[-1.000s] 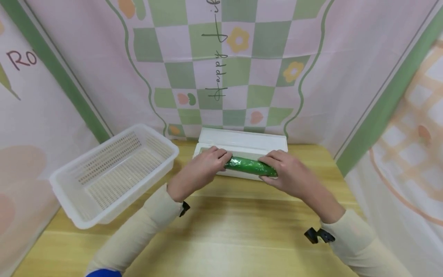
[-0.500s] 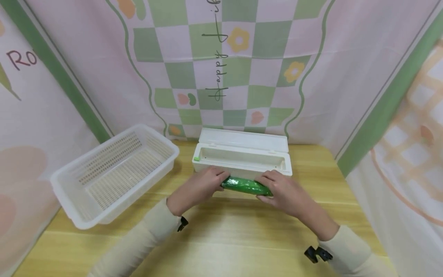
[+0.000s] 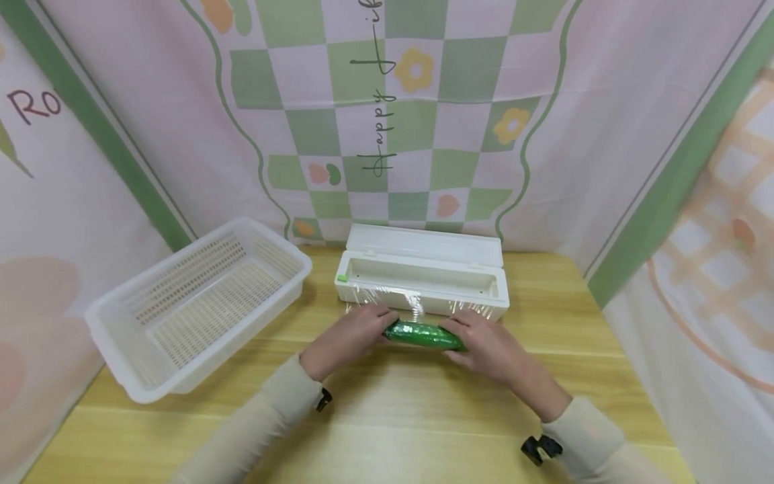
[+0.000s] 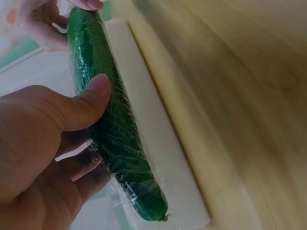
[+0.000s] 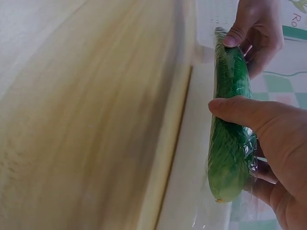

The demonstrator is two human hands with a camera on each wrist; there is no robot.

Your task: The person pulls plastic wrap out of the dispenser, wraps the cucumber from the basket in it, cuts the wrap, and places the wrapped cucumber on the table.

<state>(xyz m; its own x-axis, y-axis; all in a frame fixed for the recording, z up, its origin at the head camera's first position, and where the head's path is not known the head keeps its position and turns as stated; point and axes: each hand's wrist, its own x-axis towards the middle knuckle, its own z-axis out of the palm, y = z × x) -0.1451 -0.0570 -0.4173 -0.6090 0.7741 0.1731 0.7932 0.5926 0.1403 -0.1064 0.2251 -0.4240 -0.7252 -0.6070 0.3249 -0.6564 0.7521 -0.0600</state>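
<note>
My left grip [image 3: 359,331] and right grip [image 3: 484,344] pinch the film-wrapped cucumber [image 3: 422,335] toward either end, probably the surest hold on something firm but slick.

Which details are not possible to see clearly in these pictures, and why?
Head: edges of the clear film, too transparent to trace.
Head: wall lettering, cut off by the top edge.
Left wrist: fingers of the left hand, partly behind the cucumber.
</note>
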